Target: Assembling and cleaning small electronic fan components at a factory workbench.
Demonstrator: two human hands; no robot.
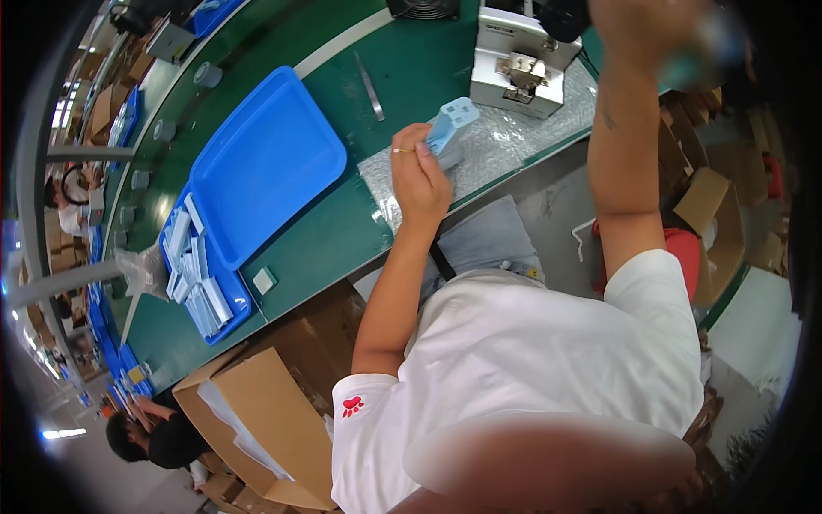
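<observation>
My left hand (419, 180) is closed around a light blue plastic housing (454, 120), held upright above the near edge of the bench. Its top end has small square openings. Bubble wrap (505, 146) lies on the bench beneath and beyond it. Up at the far right, my right hand (646, 34) is raised with the arm stretched out. Blur covers its fingers and a bluish patch beside them, so I cannot make out whether it holds anything. Between the hands, farther back, stands a white bench machine (518, 73) with a metal fixture on its front.
Metal tweezers (370, 86) lie on the green bench (317, 227). To the left sits a large blue tray (265, 163), overlapping another blue tray (244, 300) piled with light blue plastic parts (193, 265). A small pale square piece (265, 279) is nearby. An open cardboard box (265, 428) stands below.
</observation>
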